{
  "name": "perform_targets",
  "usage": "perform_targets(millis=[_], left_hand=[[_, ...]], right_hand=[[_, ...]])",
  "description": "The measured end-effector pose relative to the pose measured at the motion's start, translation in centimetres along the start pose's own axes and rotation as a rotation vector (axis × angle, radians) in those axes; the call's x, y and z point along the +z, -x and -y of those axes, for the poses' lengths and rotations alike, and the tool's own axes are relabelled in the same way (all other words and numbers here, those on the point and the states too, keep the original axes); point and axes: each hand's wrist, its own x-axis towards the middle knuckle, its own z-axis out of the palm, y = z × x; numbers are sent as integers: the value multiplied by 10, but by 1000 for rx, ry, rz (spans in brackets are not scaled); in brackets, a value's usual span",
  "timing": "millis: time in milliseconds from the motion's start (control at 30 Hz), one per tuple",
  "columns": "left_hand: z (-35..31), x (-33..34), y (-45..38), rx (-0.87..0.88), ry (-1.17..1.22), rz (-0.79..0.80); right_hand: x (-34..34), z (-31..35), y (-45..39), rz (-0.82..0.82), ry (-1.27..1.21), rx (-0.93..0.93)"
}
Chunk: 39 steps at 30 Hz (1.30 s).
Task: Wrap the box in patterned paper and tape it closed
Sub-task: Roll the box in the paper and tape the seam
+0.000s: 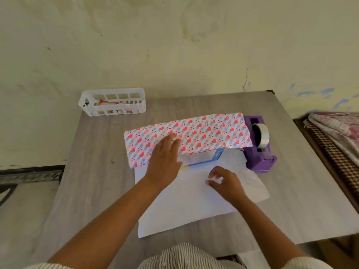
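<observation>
The box point(202, 157) lies near the middle of the surface point(97, 181), mostly hidden — only a strip of its blue and white printed face shows below the folded-over flap of the paper point(186, 136). The rest of the sheet lies white side up, toward the person.

The left hand point(165, 158) lies flat on the flap with fingers straight, pressing it down over the box; it grips nothing. The right hand point(225, 181) rests on the white part of the sheet, its fingers curled at the paper. Whether that grip has pinched the sheet or only touches it I cannot tell.

Risks, as I judge them:

- The flap is held at one spot only. Its right end, next to the dispenser point(260, 146), lies free, so it may spring up or slide off the box if the left hand lifts.
- The flap seems to sit at a slant to the box; folding the near side up over it would give a crooked seam or leave a corner bare.
- Pulling the near side up with one hand could drag the box along the sheet — the wrap then goes slack and creases.
- Reaching right for tape point(262, 135) means letting go somewhere, and thin paper may tear if tugged hard.

A white basket point(112, 101) stands at the far left corner, well apart.
</observation>
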Motion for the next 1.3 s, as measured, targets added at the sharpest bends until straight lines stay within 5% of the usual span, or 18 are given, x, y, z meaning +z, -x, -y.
perform_targets(millis=[100, 233, 433, 600, 833, 1300], left_hand=[[8, 14, 43, 174, 127, -39], [23, 49, 109, 247, 199, 280], [27, 75, 155, 189, 96, 452], [14, 75, 156, 114, 83, 362], [4, 52, 155, 103, 94, 77], [-18, -24, 148, 10, 76, -75]], right_hand=[[-31, -36, 23, 132, 304, -189], [-42, -83, 45, 234, 568, -306], [-26, -103, 46, 102, 615, -387], [-24, -103, 53, 79, 673, -425], [-31, -101, 62, -148, 696, -804], [-79, -40, 70, -231, 583, -805]])
